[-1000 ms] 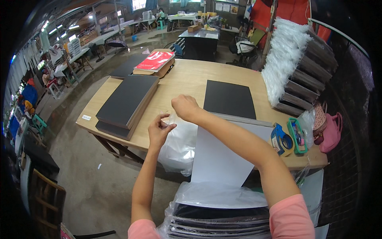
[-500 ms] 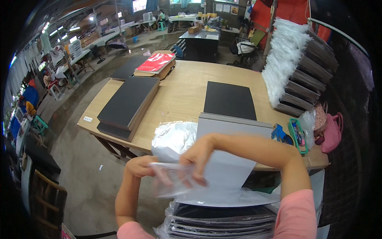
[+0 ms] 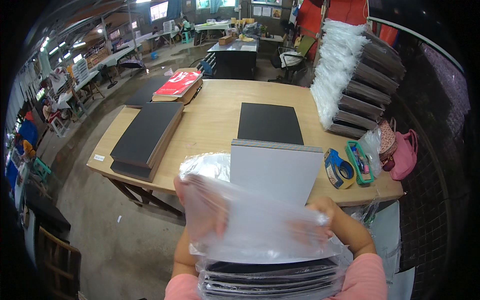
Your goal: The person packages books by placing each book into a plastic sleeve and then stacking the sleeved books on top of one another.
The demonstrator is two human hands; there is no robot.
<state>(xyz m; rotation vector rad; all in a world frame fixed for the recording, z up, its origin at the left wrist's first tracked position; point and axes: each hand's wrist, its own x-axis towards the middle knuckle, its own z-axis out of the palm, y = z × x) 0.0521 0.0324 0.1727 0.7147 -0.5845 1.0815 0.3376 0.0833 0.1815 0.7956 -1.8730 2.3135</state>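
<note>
A clear plastic bag [image 3: 265, 212] is stretched between my hands, blurred by motion. My left hand [image 3: 202, 206] grips its left side, its fingers showing hazily through the film. At the bag's right end, my right hand [image 3: 320, 217] has bunched film in its fingers. Just beyond the bag, a stack of light grey boards [image 3: 277, 170] leans at the table's near edge, its lower part hidden by the film. Shiny folded clear film [image 3: 206, 166] lies to the left of these boards. Below my hands, close to me, is a pile of black boards in clear plastic [image 3: 275, 282].
On the wooden table [image 3: 212, 110] lie a black board [image 3: 270, 122], a black board stack [image 3: 147, 132] and a red-covered pad [image 3: 178, 83]. A tape dispenser [image 3: 340, 169], green basket [image 3: 360, 162], pink bag [image 3: 405, 155] and tall plastic-wrapped pile [image 3: 345, 75] stand right.
The bag, bunched at the left before, is now spread wide. My right hand has moved right, pulling its end across the grey boards. The tape dispenser shows more fully.
</note>
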